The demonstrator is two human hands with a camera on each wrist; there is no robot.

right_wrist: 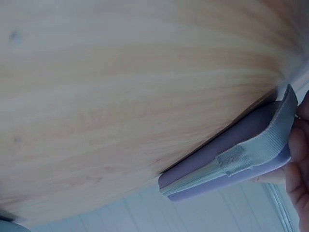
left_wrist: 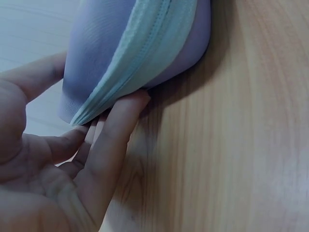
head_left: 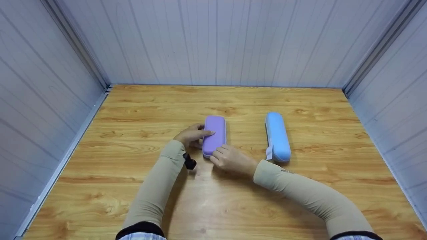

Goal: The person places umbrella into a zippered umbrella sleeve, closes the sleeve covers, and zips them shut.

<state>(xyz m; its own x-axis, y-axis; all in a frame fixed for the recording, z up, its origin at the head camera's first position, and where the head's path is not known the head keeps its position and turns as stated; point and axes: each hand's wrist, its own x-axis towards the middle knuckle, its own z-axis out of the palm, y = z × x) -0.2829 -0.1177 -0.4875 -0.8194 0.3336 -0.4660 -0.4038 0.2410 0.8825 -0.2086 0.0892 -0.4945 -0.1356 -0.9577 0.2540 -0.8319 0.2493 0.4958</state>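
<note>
A purple zippered pencil case [head_left: 214, 135] lies lengthwise on the table between both hands. My left hand [head_left: 194, 135] holds its left side, thumb on top of the lid; in the left wrist view, fingers reach under the pale zipper band [left_wrist: 140, 53]. At the near end of the case, my right hand [head_left: 233, 160] has its fingers curled and pinches there. The right wrist view shows that hand [right_wrist: 300, 154] at the case's end, beside a grey fabric strap [right_wrist: 263, 145]. Exactly what the right fingertips pinch is hidden.
To the right a light blue pencil case [head_left: 278, 136] with a pale strap tab [head_left: 269, 152] lies on the wooden table [head_left: 150, 110]. White panel walls [head_left: 217, 43] enclose the table at the back and both sides. A black wrist camera [head_left: 190, 162] sits at the left cuff.
</note>
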